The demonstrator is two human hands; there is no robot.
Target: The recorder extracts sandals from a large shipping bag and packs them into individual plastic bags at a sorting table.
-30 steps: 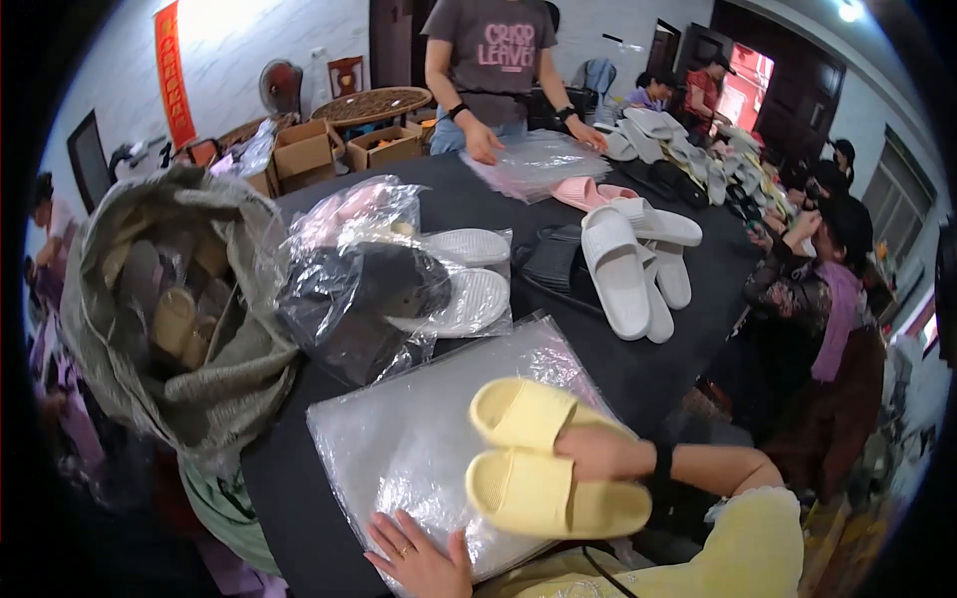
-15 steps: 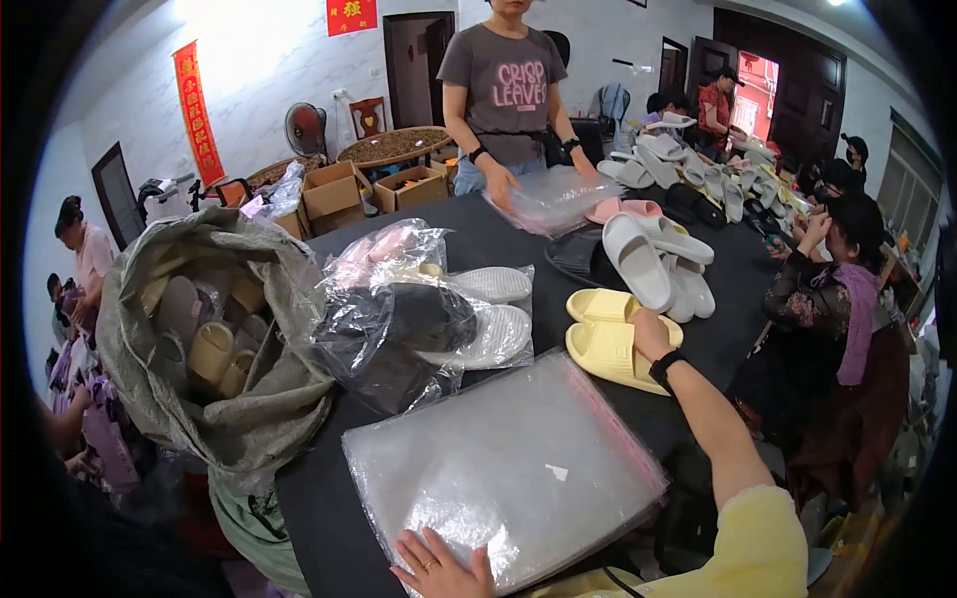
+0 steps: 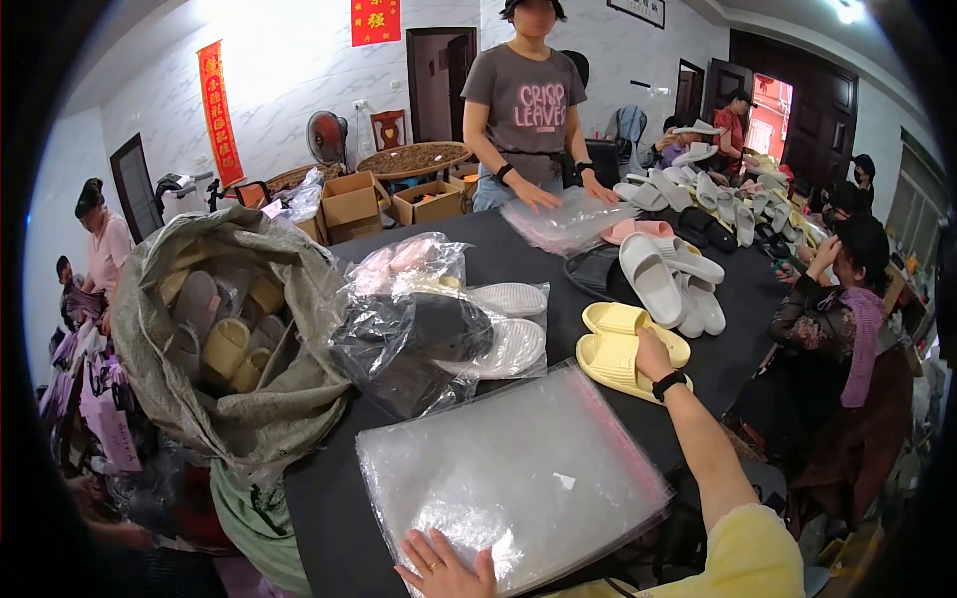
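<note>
My right hand (image 3: 653, 357) reaches forward and closes over a pair of pale yellow slippers (image 3: 608, 361) on the dark tabletop; its fingertips are partly hidden. My left hand (image 3: 446, 568) lies flat, fingers spread, on the near edge of a stack of clear plastic bags (image 3: 513, 463) with a pinkish strip along the right side. Just beyond the yellow pair sit light grey slippers (image 3: 653, 279), some leaning on others. Left of them lie bagged white slippers (image 3: 503, 344) and bagged black slippers (image 3: 429, 324).
A woven sack (image 3: 150, 349) of bagged slippers stands at the left. Across the table (image 3: 478, 234), a person (image 3: 528, 110) rests both hands on more clear bags (image 3: 568, 217). Slippers are heaped (image 3: 718, 204) toward the far right, where other people sit along the table edge.
The view has shifted slightly, so the scene sits lower and farther right. The person opposite has spread their hands over their bags. My hands stay on the slippers and bag stack.
</note>
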